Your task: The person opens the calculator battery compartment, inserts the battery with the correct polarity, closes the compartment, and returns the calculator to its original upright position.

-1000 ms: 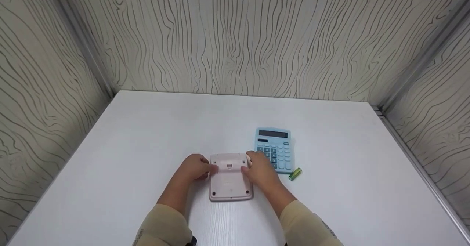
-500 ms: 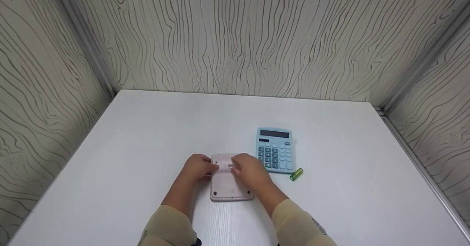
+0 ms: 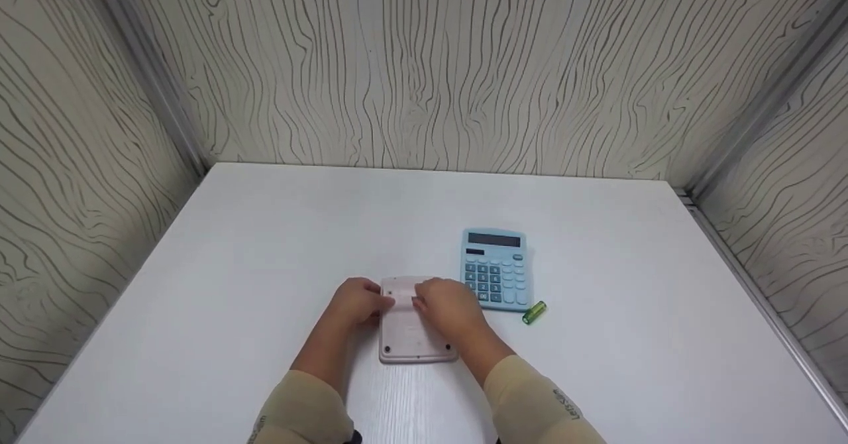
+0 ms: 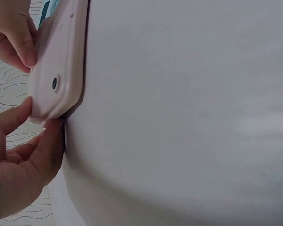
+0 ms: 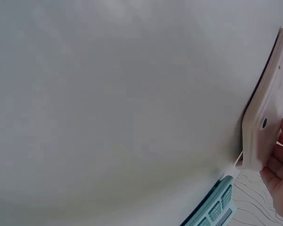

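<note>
A pale pink calculator (image 3: 411, 334) lies face down on the white table, with dark round feet at its corners. My left hand (image 3: 358, 301) grips its left edge, thumb on the back and fingers at the side and underneath, as the left wrist view shows. My right hand (image 3: 452, 308) reaches over its right side, with thumb and fingertips touching the back near the small notch, which they now cover. Whether those fingers pinch anything is hidden. A light blue calculator (image 3: 509, 272) lies face up just beyond the right hand. At its lower right corner lies a green battery (image 3: 534, 313).
The white table (image 3: 298, 225) spreads around the calculators. Wood-grain panels (image 3: 424, 66) stand behind it and on both sides, joined by grey metal strips at the corners.
My right hand has moved left from the pink calculator's right edge onto its back, over the notch. The left hand keeps its grip. The blue calculator and the battery stay put.
</note>
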The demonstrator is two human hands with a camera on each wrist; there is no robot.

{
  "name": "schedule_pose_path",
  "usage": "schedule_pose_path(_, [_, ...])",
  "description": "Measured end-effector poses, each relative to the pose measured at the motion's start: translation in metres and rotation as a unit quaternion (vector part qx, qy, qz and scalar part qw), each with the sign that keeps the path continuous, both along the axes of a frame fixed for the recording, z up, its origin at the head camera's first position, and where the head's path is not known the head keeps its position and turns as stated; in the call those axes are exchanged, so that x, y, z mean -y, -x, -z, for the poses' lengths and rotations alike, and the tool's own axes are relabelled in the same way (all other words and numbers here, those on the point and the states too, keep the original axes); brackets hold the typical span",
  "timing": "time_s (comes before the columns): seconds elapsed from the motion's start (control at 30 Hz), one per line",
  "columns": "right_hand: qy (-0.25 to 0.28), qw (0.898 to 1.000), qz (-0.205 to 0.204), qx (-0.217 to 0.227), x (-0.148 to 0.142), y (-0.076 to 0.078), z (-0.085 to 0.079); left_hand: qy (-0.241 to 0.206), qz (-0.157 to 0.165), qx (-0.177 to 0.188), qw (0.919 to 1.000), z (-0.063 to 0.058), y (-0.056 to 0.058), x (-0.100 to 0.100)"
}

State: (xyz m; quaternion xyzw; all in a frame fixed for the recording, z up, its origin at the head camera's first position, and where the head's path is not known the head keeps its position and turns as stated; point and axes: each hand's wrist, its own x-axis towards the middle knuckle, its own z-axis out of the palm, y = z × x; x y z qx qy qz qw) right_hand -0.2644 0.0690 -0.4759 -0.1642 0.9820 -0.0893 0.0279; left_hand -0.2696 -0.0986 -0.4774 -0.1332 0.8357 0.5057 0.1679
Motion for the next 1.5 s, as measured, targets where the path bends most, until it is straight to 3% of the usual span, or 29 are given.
schedule_pose_path(0.13, [-0.043, 0.998, -0.029, -0.034, 0.001, -0.003, 0.0, -0.004, -0.006, 0.004, 1.0, 0.001, 0.0, 0.0])
schedule_pose_path(0.47, [-0.064, 0.994, -0.057, -0.072, 0.002, -0.004, -0.001, 0.002, -0.009, 0.004, 0.9999, 0.002, 0.0, 0.001])
schedule_pose_path(0.73, [-0.023, 0.982, -0.094, -0.165, -0.003, -0.005, 0.004, 0.008, -0.013, -0.002, 0.9999, 0.002, 0.001, -0.001])
schedule_pose_path(0.9, [-0.015, 0.977, -0.112, -0.181, -0.005, -0.003, 0.004, 0.012, -0.019, 0.006, 0.9997, 0.003, 0.002, -0.003])
schedule_pose_path(1.17, [0.016, 0.971, -0.102, -0.214, -0.014, -0.001, -0.001, -0.004, -0.011, -0.004, 0.9999, 0.003, 0.0, -0.001])
schedule_pose_path(1.5, [0.06, 0.956, -0.096, -0.272, -0.047, 0.001, -0.003, -0.013, -0.009, -0.01, 0.9998, 0.003, -0.002, -0.001])
